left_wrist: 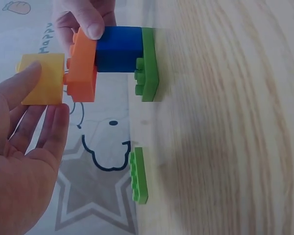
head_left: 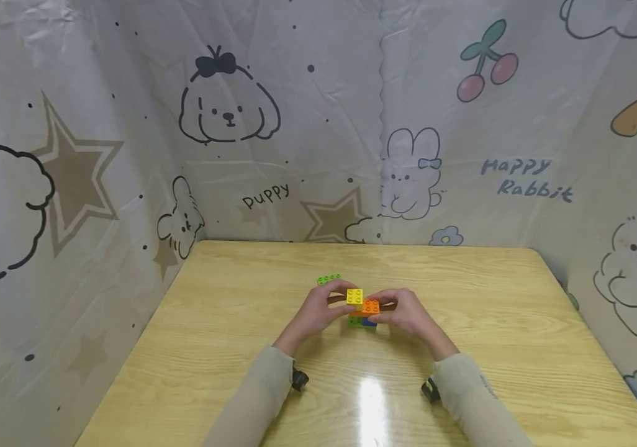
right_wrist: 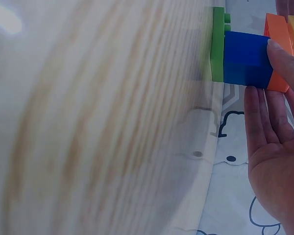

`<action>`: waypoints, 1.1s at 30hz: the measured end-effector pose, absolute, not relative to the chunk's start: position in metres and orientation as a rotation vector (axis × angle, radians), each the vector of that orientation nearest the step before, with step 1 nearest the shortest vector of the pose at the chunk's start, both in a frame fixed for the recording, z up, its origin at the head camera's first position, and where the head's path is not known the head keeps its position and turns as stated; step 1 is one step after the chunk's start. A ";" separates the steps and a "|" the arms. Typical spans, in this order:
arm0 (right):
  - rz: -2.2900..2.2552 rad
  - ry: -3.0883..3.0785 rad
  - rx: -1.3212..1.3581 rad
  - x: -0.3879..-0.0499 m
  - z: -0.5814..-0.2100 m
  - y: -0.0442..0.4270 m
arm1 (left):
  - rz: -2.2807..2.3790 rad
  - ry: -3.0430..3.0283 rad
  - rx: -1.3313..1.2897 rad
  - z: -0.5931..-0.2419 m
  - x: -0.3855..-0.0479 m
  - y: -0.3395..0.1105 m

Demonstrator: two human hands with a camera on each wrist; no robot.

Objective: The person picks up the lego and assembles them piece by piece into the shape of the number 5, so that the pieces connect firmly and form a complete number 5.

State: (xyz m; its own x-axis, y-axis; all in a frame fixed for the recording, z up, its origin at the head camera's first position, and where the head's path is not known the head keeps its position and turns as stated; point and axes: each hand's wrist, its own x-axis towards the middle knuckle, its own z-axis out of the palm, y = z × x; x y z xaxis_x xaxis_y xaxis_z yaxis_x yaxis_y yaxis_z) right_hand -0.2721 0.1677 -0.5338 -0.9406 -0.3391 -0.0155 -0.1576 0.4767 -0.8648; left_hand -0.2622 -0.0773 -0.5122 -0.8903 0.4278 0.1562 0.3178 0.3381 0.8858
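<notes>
My left hand pinches a yellow block between thumb and fingers, at the left end of an orange block. The orange block lies on top of a blue block, which stands on one end of a green plate on the table. With thumb and fingers, my right hand grips the blue and orange blocks at the right side. In the left wrist view the yellow block's underside is against or just at the orange studs; whether it is fully pressed on, I cannot tell.
A second green plate lies on the wooden table behind my left hand. Patterned cloth hangs at the back and both sides of the table.
</notes>
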 end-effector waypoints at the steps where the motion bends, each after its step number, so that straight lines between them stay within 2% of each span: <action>1: -1.456 2.535 -0.427 -0.272 -0.534 0.168 | 1.602 2.486 0.688 -0.513 -0.262 -0.077; 33: -1.471 2.522 -0.424 -0.274 -0.535 0.169 | 1.544 2.516 0.605 -0.523 -0.266 -0.070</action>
State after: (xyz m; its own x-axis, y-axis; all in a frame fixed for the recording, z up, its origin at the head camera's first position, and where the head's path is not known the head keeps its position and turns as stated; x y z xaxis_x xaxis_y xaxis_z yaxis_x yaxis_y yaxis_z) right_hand -0.2737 0.1686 -0.5352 -0.9408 -0.3384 -0.0209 -0.1484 0.4665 -0.8720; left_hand -0.2664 -0.0701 -0.5227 -0.9115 0.3994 0.0984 0.2685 0.3965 0.8779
